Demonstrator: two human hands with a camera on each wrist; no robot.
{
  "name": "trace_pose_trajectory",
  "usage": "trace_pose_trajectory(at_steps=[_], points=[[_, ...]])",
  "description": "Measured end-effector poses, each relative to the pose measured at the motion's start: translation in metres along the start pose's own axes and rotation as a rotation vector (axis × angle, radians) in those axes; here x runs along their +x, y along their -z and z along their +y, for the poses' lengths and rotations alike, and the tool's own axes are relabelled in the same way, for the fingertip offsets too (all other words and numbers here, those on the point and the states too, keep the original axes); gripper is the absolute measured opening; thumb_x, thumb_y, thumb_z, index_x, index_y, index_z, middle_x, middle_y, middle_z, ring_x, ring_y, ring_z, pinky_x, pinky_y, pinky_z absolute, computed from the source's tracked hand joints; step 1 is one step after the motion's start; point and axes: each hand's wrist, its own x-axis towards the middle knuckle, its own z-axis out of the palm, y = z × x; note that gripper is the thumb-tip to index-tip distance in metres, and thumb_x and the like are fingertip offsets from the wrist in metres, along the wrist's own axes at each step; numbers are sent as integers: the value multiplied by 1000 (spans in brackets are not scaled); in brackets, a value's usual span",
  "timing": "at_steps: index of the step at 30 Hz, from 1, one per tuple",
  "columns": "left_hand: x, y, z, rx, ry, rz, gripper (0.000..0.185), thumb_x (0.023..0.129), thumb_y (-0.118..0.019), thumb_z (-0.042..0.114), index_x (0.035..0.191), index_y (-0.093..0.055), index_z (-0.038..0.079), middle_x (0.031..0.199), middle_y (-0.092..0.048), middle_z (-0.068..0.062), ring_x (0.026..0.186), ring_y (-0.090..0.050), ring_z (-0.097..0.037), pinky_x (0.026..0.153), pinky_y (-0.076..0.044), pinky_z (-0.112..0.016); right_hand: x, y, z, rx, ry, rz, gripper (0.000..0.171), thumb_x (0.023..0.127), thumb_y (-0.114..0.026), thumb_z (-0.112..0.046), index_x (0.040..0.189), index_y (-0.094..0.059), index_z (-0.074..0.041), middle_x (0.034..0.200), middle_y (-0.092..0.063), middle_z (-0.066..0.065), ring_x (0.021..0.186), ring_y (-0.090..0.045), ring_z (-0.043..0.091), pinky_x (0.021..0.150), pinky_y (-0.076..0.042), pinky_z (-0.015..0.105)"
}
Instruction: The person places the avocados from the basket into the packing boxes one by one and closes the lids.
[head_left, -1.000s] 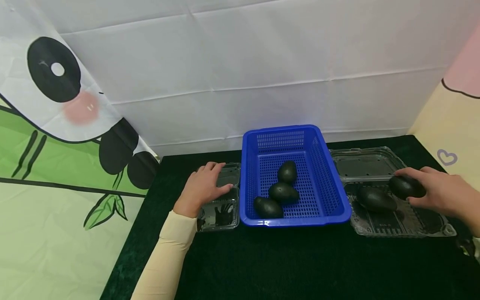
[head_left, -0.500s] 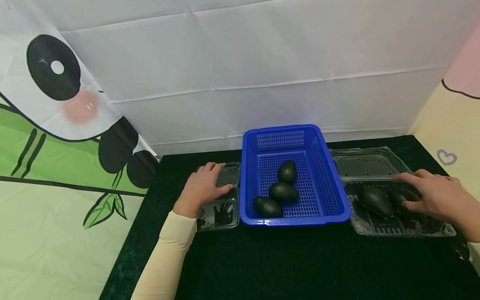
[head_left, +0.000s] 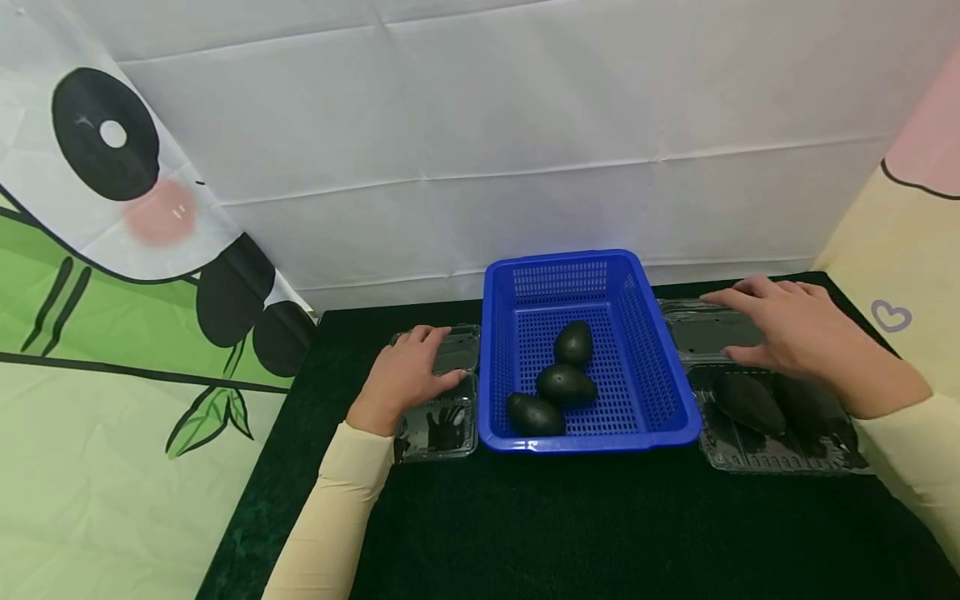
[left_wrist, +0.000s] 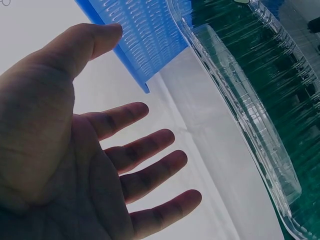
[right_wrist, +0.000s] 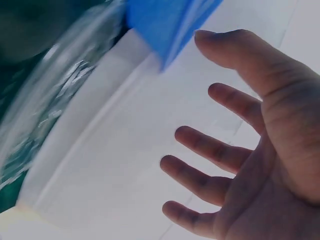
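Observation:
A blue basket (head_left: pixel 495 367) in the middle of the dark table holds three dark avocados (head_left: pixel 566 384). Right of it lies an open clear clamshell box (head_left: pixel 780 454) with two avocados (head_left: pixel 750 402) in its near half. My right hand (head_left: pixel 780 329) hovers open over the box's far lid half (head_left: pixel 693 333), fingers spread (right_wrist: pixel 215 150), holding nothing. My left hand (head_left: pixel 408 371) rests open on a smaller clear clamshell box (head_left: pixel 442 429) left of the basket; in the left wrist view its fingers (left_wrist: pixel 135 150) are spread beside that box (left_wrist: pixel 260 125).
A white cloth backdrop (head_left: pixel 480 125) hangs behind the table. A panda banner (head_left: pixel 112 250) stands at the left and a pale yellow panel (head_left: pixel 900 275) at the right. Dark green cloth (head_left: pixel 570 525) covers the near part of the table.
My right hand set the avocado it held into the right box beside the other one, let go, and moved up and left over the lid half. My left hand stayed put.

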Motion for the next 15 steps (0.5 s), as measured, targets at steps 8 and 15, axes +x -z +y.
trace_pose_trajectory(at_steps=[8,15], points=[[-1,1,0,4,7,-12,81,94,-66,58,158,-41,14,157,-43,-19,140,-44,-43,110,-40,-64,38,10,-59,89,72,-55,80,89,-81,-38,158,-42,-23,157,-37,26,138,-36,57,108,-23,78],[-5,2,-2,5,18,-13,81,94,-67,57,158,-41,13,157,-42,-20,141,-43,-45,110,-38,-65,56,-7,-100,86,164,-72,85,87,-83,-43,159,-40,-26,164,-28,23,145,-31,54,113,-17,77]])
